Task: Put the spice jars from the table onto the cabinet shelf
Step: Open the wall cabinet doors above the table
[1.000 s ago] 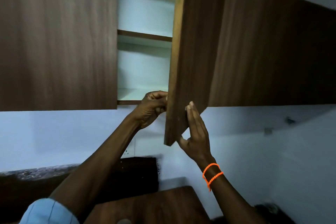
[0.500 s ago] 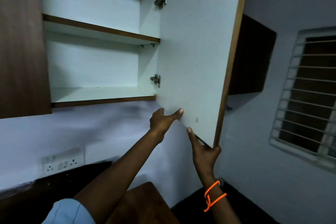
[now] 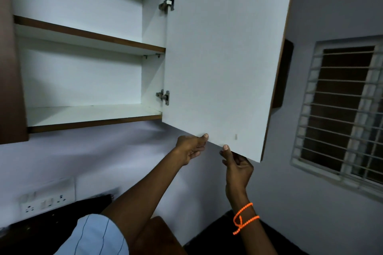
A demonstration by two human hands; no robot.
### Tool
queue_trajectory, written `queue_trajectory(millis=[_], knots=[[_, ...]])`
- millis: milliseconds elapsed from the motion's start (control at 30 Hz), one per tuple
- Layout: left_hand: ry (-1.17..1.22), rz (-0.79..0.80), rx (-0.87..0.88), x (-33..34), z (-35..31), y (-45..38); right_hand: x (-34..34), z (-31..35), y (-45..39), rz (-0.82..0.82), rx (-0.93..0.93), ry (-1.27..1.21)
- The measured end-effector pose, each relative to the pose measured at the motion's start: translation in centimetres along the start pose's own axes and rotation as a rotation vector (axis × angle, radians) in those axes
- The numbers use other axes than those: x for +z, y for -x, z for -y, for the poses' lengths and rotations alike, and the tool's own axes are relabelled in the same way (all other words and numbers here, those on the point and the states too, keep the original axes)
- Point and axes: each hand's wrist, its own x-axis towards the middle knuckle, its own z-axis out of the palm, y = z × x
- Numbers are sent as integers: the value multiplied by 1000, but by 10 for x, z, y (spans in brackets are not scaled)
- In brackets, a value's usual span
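Observation:
The wall cabinet stands open, its white-faced door [image 3: 223, 58] swung out to the right. Inside, the lower shelf [image 3: 87, 113] and the upper shelf [image 3: 89, 37] are bare and white with brown front edges. My left hand [image 3: 191, 149] pinches the door's bottom edge with the thumb on its inner face. My right hand [image 3: 237, 164], an orange bead string on its wrist, grips the same edge a little further right. No spice jars are in view.
A closed brown cabinet door [image 3: 9, 68] is at the left. A switch and socket panel [image 3: 44, 202] sits on the wall below. A dark counter [image 3: 51, 219] and a brown wooden tabletop [image 3: 157, 238] lie beneath. A barred window [image 3: 342, 109] is at the right.
The cabinet door has swung from nearly edge-on to fully open to the right, baring both shelves. Both hands stayed on its bottom edge and moved right with it.

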Motion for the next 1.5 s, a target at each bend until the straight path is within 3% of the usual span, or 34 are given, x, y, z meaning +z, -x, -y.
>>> queue_trajectory(millis=[100, 200, 300, 433, 500, 600, 667, 800, 900, 1067, 1167, 1500], knots=[[-44, -39, 35, -36, -6, 4, 22, -13, 11, -48, 69, -55], [-140, -191, 140, -89, -17, 13, 61, -34, 29, 29, 137, -37], [-350, -435, 313, -152, -36, 34, 119, -56, 61, 235, 204, 21], [-1015, -866, 562, -229, -72, 79, 223, -60, 119, 635, 243, 105], [-1214, -1048, 674, -266, -95, 102, 278, -49, 155, 847, 246, 125], [-1294, -1207, 663, -316, -128, 138, 347, -31, 204, 1042, 226, 145], [-1332, -1299, 569, -344, -143, 163, 377, -19, 231, 1064, 304, 142], [-1257, -1302, 517, -384, -152, 210, 400, -9, 256, 944, 549, 56], [-1152, -1295, 503, -386, -145, 231, 394, -13, 250, 985, 752, -49], [-1008, -1420, 476, -330, -129, 225, 377, -13, 244, 1389, 922, -106], [-1038, -1445, 498, -312, -126, 235, 367, -13, 260, 1596, 992, -87], [-1149, -1428, 593, -305, -116, 378, 370, 15, 384, 1979, 1069, -260]])
